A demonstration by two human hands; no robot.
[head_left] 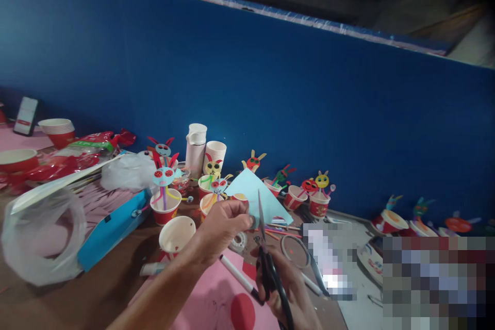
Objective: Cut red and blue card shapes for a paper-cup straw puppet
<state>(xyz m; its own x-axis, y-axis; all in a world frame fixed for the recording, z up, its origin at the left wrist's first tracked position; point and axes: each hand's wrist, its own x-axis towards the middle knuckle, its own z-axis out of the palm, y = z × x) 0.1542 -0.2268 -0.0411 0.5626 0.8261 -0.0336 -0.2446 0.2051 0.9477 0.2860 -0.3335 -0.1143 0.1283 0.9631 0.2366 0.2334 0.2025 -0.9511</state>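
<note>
Pinching a light-blue paper (253, 196) in my left fingers (242, 214) above the desk (96, 283), I am holding it taut while my right fingers (288, 281) are gripping black-handled scissors (268, 268), their narrow blades upright beside the paper's edge; steadying the sheet is helping me make a clean cut.

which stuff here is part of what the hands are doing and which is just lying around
In use: left hand holding light blue paper; right hand holding black-handled scissors.
Lying about: pink paper, marker pen, paper-cup craft figures, white flask.
</note>
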